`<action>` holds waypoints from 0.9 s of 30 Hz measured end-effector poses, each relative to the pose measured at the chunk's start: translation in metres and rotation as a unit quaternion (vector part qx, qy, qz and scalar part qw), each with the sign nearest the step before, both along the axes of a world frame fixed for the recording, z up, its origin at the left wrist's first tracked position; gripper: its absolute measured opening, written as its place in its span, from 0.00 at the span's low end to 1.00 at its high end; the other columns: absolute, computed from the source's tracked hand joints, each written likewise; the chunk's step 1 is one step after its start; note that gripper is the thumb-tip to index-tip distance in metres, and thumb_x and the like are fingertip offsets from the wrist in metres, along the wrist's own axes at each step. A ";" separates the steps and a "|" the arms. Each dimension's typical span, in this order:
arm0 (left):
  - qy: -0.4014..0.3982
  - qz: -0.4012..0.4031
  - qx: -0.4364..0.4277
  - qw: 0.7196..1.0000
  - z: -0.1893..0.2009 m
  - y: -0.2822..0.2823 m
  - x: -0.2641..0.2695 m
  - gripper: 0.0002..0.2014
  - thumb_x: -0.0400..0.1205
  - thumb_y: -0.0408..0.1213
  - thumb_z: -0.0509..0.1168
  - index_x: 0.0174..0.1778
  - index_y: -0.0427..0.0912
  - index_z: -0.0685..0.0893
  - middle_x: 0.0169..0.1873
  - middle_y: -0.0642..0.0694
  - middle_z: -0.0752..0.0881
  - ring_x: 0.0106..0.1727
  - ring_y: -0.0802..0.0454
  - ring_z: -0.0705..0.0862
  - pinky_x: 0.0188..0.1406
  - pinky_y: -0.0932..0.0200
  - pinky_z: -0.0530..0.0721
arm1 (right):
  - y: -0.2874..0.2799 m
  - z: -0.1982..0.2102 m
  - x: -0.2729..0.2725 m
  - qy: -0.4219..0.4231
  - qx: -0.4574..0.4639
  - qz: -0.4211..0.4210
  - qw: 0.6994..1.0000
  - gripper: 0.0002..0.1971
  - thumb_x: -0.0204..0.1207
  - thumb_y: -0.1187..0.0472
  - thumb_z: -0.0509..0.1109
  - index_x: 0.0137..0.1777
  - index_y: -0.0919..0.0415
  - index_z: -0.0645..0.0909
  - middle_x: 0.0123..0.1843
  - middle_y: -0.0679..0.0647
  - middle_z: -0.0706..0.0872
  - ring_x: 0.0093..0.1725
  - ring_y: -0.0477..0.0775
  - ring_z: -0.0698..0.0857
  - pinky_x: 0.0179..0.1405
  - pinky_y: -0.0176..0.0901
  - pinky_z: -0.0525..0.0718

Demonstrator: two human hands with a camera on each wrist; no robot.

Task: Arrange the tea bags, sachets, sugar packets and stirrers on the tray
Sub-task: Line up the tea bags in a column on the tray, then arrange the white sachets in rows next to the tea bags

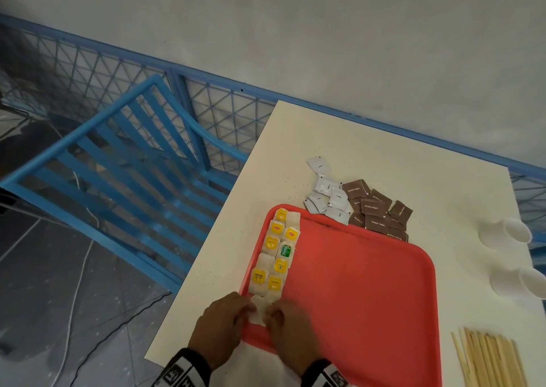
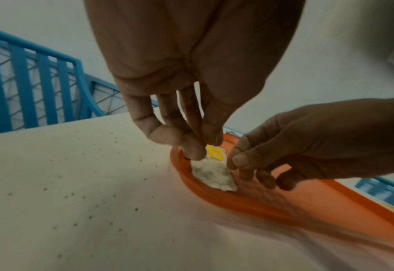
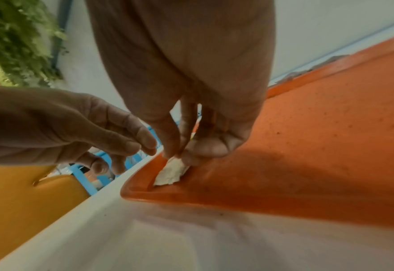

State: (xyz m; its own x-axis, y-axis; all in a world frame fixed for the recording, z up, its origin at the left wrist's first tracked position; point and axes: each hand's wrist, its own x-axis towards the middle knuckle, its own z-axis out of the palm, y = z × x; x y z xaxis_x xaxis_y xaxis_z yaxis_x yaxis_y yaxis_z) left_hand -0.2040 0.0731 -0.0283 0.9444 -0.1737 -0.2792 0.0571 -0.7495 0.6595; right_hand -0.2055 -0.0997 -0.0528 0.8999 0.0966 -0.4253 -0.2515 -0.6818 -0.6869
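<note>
A red tray (image 1: 354, 283) lies on the white table (image 1: 369, 150). Two columns of tea bags (image 1: 279, 250), most with yellow tags and one green, run along its left edge. At the near left corner lies a white tea bag (image 1: 258, 312) (image 2: 212, 174) (image 3: 170, 174). My right hand (image 1: 273, 312) (image 3: 186, 152) pinches it between thumb and forefinger. My left hand (image 1: 246, 308) (image 2: 198, 148) touches its far end with straight fingertips. Beyond the tray lie white sachets (image 1: 325, 194) and brown sugar packets (image 1: 375, 209). Wooden stirrers (image 1: 487, 357) lie at the near right.
Two white cups (image 1: 508, 233) (image 1: 529, 283) lie on their sides by the table's right edge. A blue slatted chair (image 1: 118, 165) stands left of the table, before a blue mesh fence. The table's left edge runs close beside the tray.
</note>
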 end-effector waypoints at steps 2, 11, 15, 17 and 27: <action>0.041 -0.037 0.011 0.998 -0.001 -0.003 -0.004 0.15 0.86 0.35 0.60 0.64 0.52 0.85 0.62 0.55 0.86 0.62 0.59 0.83 0.71 0.59 0.79 | -0.001 0.000 -0.005 -0.021 -0.006 0.085 0.996 0.11 0.79 0.56 0.63 0.57 0.47 0.84 0.58 0.47 0.84 0.58 0.47 0.81 0.63 0.38 0.78; 0.076 -0.045 0.079 0.993 -0.013 -0.008 -0.013 0.20 0.87 0.50 0.57 0.76 0.57 0.72 0.76 0.54 0.76 0.75 0.55 0.76 0.77 0.57 0.70 | -0.008 0.022 0.006 0.000 -0.009 0.161 0.987 0.18 0.82 0.55 0.57 0.66 0.57 0.81 0.67 0.55 0.82 0.67 0.53 0.78 0.72 0.43 0.73; 0.059 -0.051 0.072 0.994 0.002 -0.001 0.004 0.14 0.77 0.56 0.60 0.58 0.69 0.80 0.58 0.61 0.88 0.49 0.64 0.86 0.57 0.62 0.84 | -0.030 0.035 0.019 0.035 0.034 0.109 0.993 0.21 0.68 0.42 0.60 0.49 0.55 0.85 0.48 0.49 0.88 0.47 0.47 0.85 0.53 0.47 0.85; 0.052 -0.048 0.067 0.995 0.017 -0.003 0.024 0.03 0.79 0.52 0.65 0.45 0.69 0.81 0.42 0.65 0.90 0.36 0.67 0.84 0.45 0.62 0.86 | -0.051 0.045 0.035 0.025 0.009 0.090 0.996 0.15 0.69 0.46 0.65 0.37 0.58 0.83 0.35 0.47 0.84 0.37 0.44 0.80 0.40 0.44 0.83; -0.027 -0.039 0.051 0.998 0.049 -0.054 0.181 0.17 0.81 0.45 0.69 0.26 0.55 0.74 0.19 0.56 0.75 0.25 0.60 0.74 0.28 0.61 0.72 | -0.166 0.057 0.161 -0.013 -0.174 0.050 0.983 0.19 0.76 0.55 0.70 0.27 0.53 0.68 0.30 0.46 0.76 0.31 0.47 0.75 0.28 0.37 0.70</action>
